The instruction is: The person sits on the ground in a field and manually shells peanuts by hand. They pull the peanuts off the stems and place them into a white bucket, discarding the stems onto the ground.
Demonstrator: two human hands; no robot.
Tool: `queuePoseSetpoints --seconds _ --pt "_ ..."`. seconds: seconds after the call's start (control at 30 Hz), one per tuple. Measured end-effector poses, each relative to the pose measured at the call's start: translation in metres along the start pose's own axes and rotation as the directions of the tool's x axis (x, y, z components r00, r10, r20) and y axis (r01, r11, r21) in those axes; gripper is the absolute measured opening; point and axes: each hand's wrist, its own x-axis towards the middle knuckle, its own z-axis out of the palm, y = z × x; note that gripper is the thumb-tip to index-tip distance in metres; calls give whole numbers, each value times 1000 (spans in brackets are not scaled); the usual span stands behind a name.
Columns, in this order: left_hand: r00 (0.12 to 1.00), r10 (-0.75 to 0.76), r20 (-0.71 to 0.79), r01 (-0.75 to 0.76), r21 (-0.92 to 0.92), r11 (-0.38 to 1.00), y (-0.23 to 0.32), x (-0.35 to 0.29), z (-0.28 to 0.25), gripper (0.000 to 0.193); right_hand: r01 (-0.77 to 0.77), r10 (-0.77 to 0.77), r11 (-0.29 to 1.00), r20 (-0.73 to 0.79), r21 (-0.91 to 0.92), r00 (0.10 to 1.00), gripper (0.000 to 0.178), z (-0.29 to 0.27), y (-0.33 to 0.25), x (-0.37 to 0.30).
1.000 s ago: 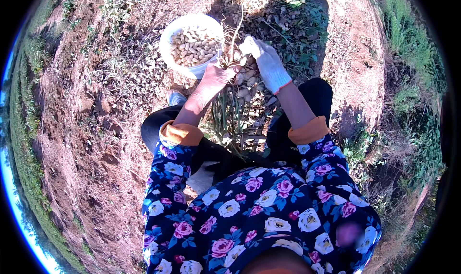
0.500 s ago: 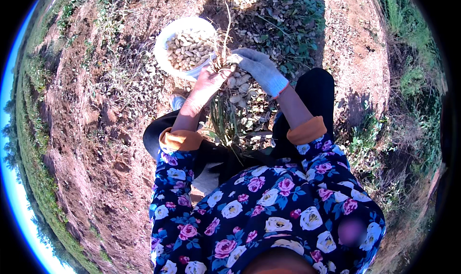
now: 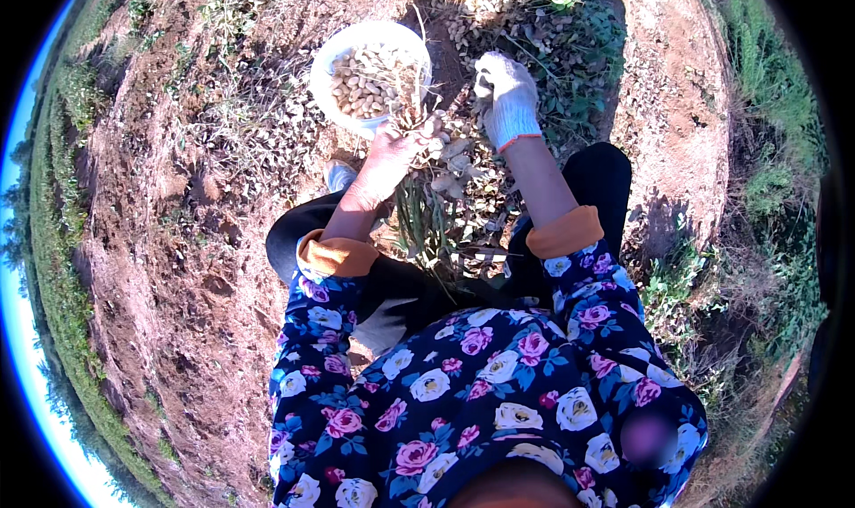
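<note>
My bare left hand (image 3: 390, 162) is closed around a peanut plant (image 3: 420, 210), its thin roots pointing up and its green stems hanging down between my knees. Pale peanut pods (image 3: 452, 165) cluster on the plant just right of that hand. In a white knitted glove, my right hand (image 3: 509, 98) is apart from the plant, up and to its right. Its fingers are curled in; what they hold, if anything, is hidden. Beyond my left hand stands a white bucket (image 3: 322, 98) with many peanuts (image 3: 363, 88) inside. Some roots overlap its right edge.
A heap of leafy peanut plants (image 3: 570, 72) lies at the far right, partly in shadow. Dry leaves and stalks (image 3: 245, 107) litter the reddish soil (image 3: 178, 268) on the left. My shoe (image 3: 339, 175) is just below the bucket. Green growth (image 3: 770, 152) borders the right side.
My right hand has left the plant beside my left hand and moved up and right, its fingers now curled. The left hand keeps its hold. The bucket appears slightly further right and up.
</note>
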Motion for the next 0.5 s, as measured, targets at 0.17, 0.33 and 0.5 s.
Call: queuePoseSetpoints --seconds 0.17,0.33,0.5 --pt "998 1 55 6 -139 990 -14 -14 -39 27 423 -198 664 400 -616 895 54 19 -2 5" --pt "991 -12 -136 6 -46 999 -7 -25 -33 27 -434 389 898 601 -78 698 38 -4 21 -56" --pt "987 -23 -161 12 -65 998 -23 -37 -16 24 -166 311 943 589 -289 746 28 -31 19 -85"
